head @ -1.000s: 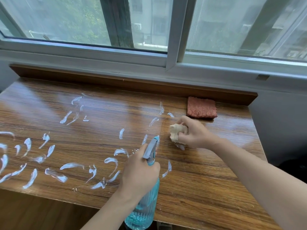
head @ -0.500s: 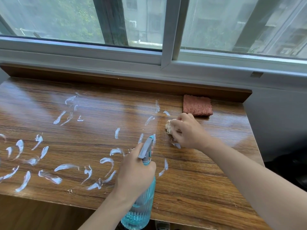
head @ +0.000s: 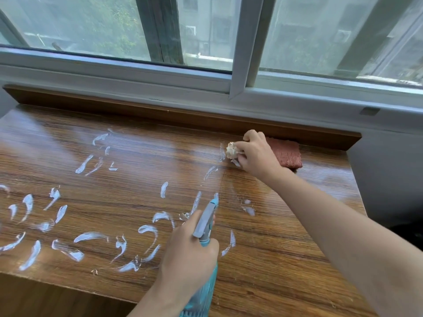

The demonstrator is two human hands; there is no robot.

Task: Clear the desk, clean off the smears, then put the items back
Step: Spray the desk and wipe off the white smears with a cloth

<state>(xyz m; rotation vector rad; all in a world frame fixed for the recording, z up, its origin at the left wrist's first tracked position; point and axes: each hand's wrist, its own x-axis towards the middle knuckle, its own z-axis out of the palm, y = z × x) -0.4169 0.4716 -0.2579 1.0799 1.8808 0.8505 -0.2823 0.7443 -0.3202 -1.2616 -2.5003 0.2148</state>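
Desk (head: 286,259) smears (head: 91,236) remain; right hand (head: 256,154) grips wad (head: 231,150), left hand (head: 190,255) grips spray bottle (head: 204,225).

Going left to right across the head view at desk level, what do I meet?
White smears on the left of the desk → left hand gripping the spray bottle → pale wad pinched in the right hand → pink cloth at the back right.
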